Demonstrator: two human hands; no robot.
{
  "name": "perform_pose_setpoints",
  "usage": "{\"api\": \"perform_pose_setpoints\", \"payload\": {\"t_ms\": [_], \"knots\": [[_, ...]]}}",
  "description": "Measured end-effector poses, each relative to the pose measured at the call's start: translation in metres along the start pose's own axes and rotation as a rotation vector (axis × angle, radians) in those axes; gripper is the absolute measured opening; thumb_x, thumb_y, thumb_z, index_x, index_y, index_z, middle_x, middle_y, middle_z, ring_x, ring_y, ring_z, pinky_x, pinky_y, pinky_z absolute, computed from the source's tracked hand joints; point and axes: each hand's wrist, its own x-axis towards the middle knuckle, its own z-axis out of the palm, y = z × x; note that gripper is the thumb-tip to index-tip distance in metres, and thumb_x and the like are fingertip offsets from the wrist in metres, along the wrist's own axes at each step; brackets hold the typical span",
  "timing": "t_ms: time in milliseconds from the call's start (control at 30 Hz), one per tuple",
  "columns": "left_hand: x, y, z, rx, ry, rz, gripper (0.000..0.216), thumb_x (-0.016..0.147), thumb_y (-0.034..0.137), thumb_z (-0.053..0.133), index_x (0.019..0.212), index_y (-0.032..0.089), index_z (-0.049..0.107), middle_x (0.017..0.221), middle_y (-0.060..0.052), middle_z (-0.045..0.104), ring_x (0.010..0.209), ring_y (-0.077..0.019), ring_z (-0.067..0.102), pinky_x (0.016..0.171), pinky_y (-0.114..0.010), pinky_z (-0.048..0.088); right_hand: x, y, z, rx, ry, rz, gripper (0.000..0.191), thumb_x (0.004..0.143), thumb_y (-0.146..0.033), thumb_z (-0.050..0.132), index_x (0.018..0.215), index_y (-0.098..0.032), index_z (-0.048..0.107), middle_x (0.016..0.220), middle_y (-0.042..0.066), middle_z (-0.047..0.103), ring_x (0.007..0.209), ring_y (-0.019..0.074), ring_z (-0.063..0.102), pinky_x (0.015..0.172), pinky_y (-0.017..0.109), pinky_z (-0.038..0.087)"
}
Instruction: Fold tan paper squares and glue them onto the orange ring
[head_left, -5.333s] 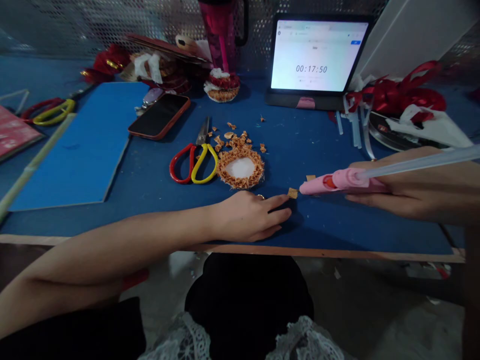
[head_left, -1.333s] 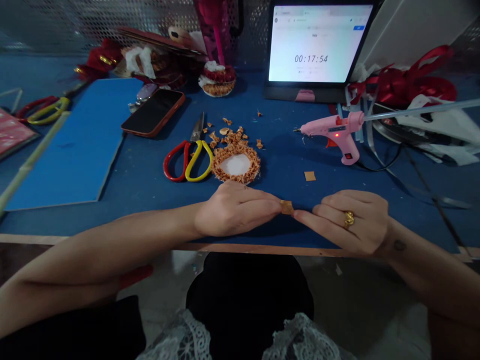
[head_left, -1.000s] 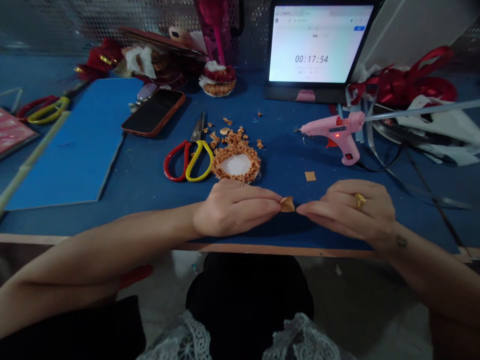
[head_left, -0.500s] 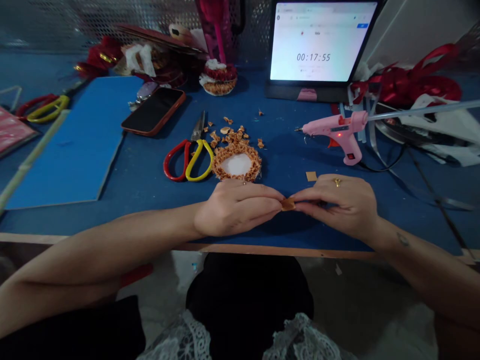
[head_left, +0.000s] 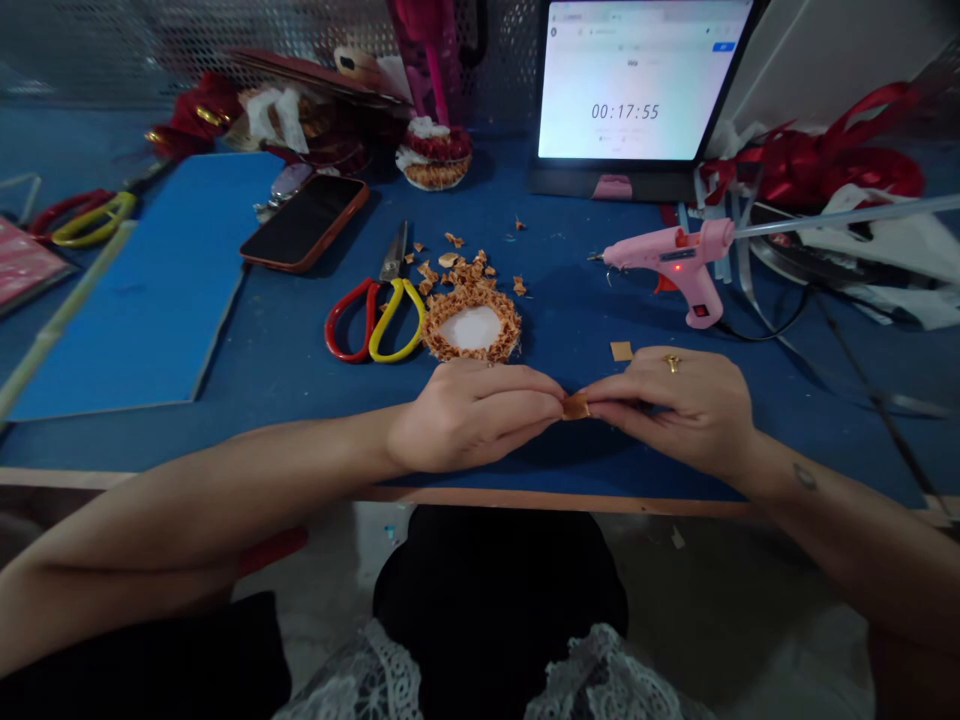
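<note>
Between my fingertips, close to the table's front edge, is a small tan piece (head_left: pixel 576 407), perhaps paper or ribbon. My left hand (head_left: pixel 480 415) pinches its left end, and my right hand (head_left: pixel 679 405), with a gold ring, pinches its right end. A flat tan square (head_left: pixel 622 351) lies just beyond my right fingers. Past my left hand rests a ring of crinkled tan bits around a white centre (head_left: pixel 472 325), with loose crumpled tan pieces (head_left: pixel 469 268) behind it. Scissors (head_left: pixel 375 320) with one red and one yellow handle lie to its left.
A pink glue gun (head_left: pixel 686 262) with a lit red light lies on the right, its cord and clear stick trailing off. A tablet (head_left: pixel 626 85) showing a timer stands behind. At left are a phone (head_left: pixel 306 222) and a blue board (head_left: pixel 150 300); red ribbon (head_left: pixel 847 160) is heaped at back right.
Both hands keep their pinch on the small tan piece with hardly any motion. The whole view has shifted very slightly.
</note>
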Motion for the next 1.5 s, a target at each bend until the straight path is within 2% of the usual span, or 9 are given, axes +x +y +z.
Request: {"api": "perform_pose_setpoints", "payload": {"t_ms": [333, 567, 733, 900, 1067, 1167, 1333, 1500], "knots": [[0.002, 0.000, 0.000, -0.041, -0.014, -0.005, 0.006, 0.078, 0.016, 0.059, 0.084, 0.017, 0.062, 0.087, 0.001, 0.067, 0.072, -0.0051, 0.062, 0.065, -0.013, 0.048, -0.002, 0.001, 0.002, 0.042, -0.028, -0.007, 0.010, 0.080, -0.021, 0.056, 0.084, -0.022, 0.065, 0.061, -0.005, 0.063, 0.055, 0.0052, 0.051, 0.058, 0.019, 0.040], [0.000, 0.000, 0.003, -0.056, -0.038, -0.018, 0.008, 0.079, 0.013, 0.055, 0.085, 0.017, 0.060, 0.088, 0.000, 0.066, 0.074, -0.0054, 0.062, 0.068, -0.013, 0.049, -0.007, 0.001, 0.007, 0.038, 0.002, -0.021, 0.010, 0.077, -0.017, 0.058, 0.084, -0.022, 0.063, 0.067, -0.006, 0.064, 0.058, 0.0061, 0.053, 0.062, 0.021, 0.042], [0.001, 0.000, 0.005, -0.102, -0.058, -0.038, 0.010, 0.079, 0.011, 0.055, 0.087, 0.015, 0.058, 0.084, -0.001, 0.065, 0.074, -0.0058, 0.061, 0.068, -0.013, 0.049, -0.009, 0.001, 0.011, -0.018, 0.036, -0.040, 0.010, 0.075, -0.018, 0.061, 0.084, -0.021, 0.061, 0.063, -0.005, 0.061, 0.058, 0.0074, 0.051, 0.060, 0.022, 0.042], [0.003, 0.002, 0.005, -0.095, -0.016, -0.062, 0.014, 0.077, 0.009, 0.057, 0.090, 0.013, 0.056, 0.078, 0.001, 0.064, 0.069, -0.0039, 0.060, 0.066, -0.010, 0.047, -0.010, 0.002, 0.013, -0.065, 0.048, -0.068, 0.009, 0.076, -0.019, 0.059, 0.086, -0.021, 0.060, 0.062, -0.005, 0.059, 0.058, 0.0079, 0.051, 0.059, 0.022, 0.041], [0.004, 0.003, 0.006, -0.074, -0.002, -0.090, 0.011, 0.075, 0.009, 0.059, 0.086, 0.013, 0.056, 0.075, 0.003, 0.064, 0.063, -0.0032, 0.059, 0.062, -0.009, 0.046, -0.012, 0.003, 0.013, -0.146, 0.020, -0.090, 0.009, 0.078, -0.020, 0.056, 0.087, -0.022, 0.059, 0.062, -0.004, 0.058, 0.061, 0.0087, 0.051, 0.058, 0.022, 0.039], [0.004, 0.003, 0.007, -0.082, -0.023, -0.095, 0.011, 0.075, 0.009, 0.057, 0.086, 0.014, 0.056, 0.074, 0.003, 0.064, 0.063, -0.0037, 0.059, 0.060, -0.010, 0.045, -0.013, 0.003, 0.014, -0.200, -0.010, -0.122, 0.010, 0.079, -0.020, 0.055, 0.088, -0.022, 0.059, 0.062, -0.004, 0.058, 0.061, 0.0093, 0.050, 0.058, 0.023, 0.037], [0.002, 0.003, 0.010, -0.098, -0.070, -0.107, 0.016, 0.077, 0.006, 0.052, 0.090, 0.015, 0.053, 0.079, 0.002, 0.063, 0.070, -0.0051, 0.059, 0.065, -0.012, 0.047, -0.011, 0.001, 0.014, -0.259, -0.009, -0.168, 0.010, 0.080, -0.019, 0.053, 0.088, -0.021, 0.058, 0.061, -0.004, 0.058, 0.061, 0.0103, 0.048, 0.056, 0.024, 0.035], [0.003, 0.003, 0.010, -0.105, -0.071, -0.119, 0.016, 0.075, 0.007, 0.051, 0.089, 0.014, 0.051, 0.075, 0.001, 0.062, 0.065, -0.0063, 0.058, 0.060, -0.015, 0.047, -0.009, -0.002, 0.014, -0.299, -0.026, -0.219, 0.009, 0.079, -0.017, 0.052, 0.085, -0.020, 0.058, 0.061, -0.003, 0.058, 0.060, 0.0110, 0.047, 0.055, 0.025, 0.034]]}}
